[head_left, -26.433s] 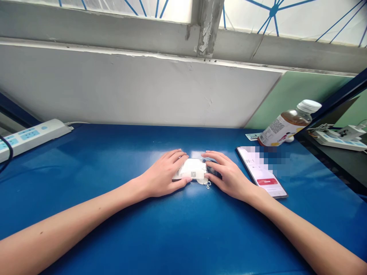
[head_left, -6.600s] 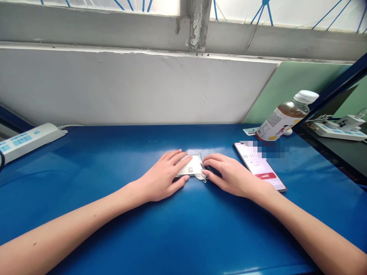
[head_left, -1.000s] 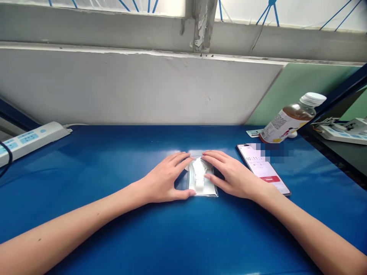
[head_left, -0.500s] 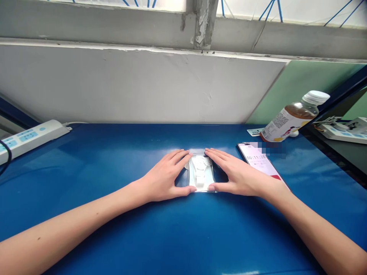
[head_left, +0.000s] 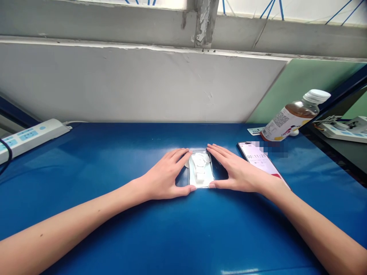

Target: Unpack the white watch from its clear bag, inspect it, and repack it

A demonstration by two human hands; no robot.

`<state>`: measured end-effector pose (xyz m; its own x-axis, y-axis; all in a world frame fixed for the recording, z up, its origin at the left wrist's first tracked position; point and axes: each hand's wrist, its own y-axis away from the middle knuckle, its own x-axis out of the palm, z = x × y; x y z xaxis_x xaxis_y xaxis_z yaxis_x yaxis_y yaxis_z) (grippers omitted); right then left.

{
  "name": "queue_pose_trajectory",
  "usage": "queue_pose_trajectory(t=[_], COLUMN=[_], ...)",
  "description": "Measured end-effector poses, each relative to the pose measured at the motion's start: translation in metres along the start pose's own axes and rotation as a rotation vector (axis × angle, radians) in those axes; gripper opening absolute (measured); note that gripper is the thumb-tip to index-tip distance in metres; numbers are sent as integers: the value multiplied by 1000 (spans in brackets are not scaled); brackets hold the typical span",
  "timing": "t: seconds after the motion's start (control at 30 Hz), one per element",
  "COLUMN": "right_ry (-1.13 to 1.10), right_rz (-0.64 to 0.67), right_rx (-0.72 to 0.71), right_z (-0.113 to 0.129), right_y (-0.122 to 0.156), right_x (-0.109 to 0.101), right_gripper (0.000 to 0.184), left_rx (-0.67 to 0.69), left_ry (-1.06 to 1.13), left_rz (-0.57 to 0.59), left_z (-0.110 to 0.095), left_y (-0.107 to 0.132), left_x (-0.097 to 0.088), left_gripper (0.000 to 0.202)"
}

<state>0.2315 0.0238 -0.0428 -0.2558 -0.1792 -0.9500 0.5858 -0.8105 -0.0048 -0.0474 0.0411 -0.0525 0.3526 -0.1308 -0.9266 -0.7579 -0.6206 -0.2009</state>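
Observation:
A small clear plastic packet (head_left: 204,177) with white, moulded-looking contents over a pale backing lies flat on the blue table (head_left: 183,233). What the white item inside is, I cannot make out. My left hand (head_left: 169,173) rests at the packet's left side, fingertips at its far corner and thumb at its near corner. On the opposite side my right hand (head_left: 236,172) mirrors it, with its thumb at the near right corner. Both hands are open, with thumb and fingers spread wide apart and touching the packet's edges or lying right beside them.
A phone (head_left: 262,162) showing a running timer lies just beyond my right wrist. Behind it stands a drink bottle (head_left: 292,118) with a white cap, near a small card (head_left: 254,131). A power strip (head_left: 34,137) sits at the left; another (head_left: 344,130) is far right.
My right fingertips have shifted slightly outward from the packet's far right corner. My left hand stays almost still, and the packet lies in nearly the same place.

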Motion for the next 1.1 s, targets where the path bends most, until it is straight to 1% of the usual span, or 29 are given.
queue_pose_trajectory(t=[0.13, 0.2, 0.33, 0.43, 0.53, 0.67, 0.73, 0.8, 0.97, 1.03, 1.1], right_ry=[26, 42, 90, 100, 80, 65, 50, 20, -30, -27, -21], right_rz=[-26, -70, -186, -232, -239, -217, -194, -181, -180, -152, -124], right_rx=[-38, -41, -42, -55, -83, -124, -129, -111, -68, -78, -87], right_z=[1, 3, 2, 0, 0, 4, 5, 4, -2, -3, -2], right_y=[-2, -2, -4, -7, -8, -7, -6, -6, -4, -4, -4], right_x=[0, 0, 0, 0, -1, -3, -4, -4, -3, -3, -4], right_gripper=[95, 83, 54, 44, 39, 34, 33, 37, 60, 65, 67], left_rx=[-16, -14, -17, -26, -21, -21, -13, 4, 55, 48, 9], left_ry=[-7, -20, -25, -16, -6, 13, 22, 20, 0, -7, -13], left_rz=[10, 5, -17, -37, -44, -11, 11, 26, 36, 36, 16], left_z=[0, -1, -1, 0, 2, 2, 2, 1, 2, 2, 2], left_y=[2, 2, 3, 3, 3, 2, 2, 1, 1, 2, 2], left_x=[1, 1, 1, 2, 4, 4, 2, 0, 0, 1, 3], left_gripper=[86, 79, 59, 49, 49, 62, 66, 64, 51, 49, 48])
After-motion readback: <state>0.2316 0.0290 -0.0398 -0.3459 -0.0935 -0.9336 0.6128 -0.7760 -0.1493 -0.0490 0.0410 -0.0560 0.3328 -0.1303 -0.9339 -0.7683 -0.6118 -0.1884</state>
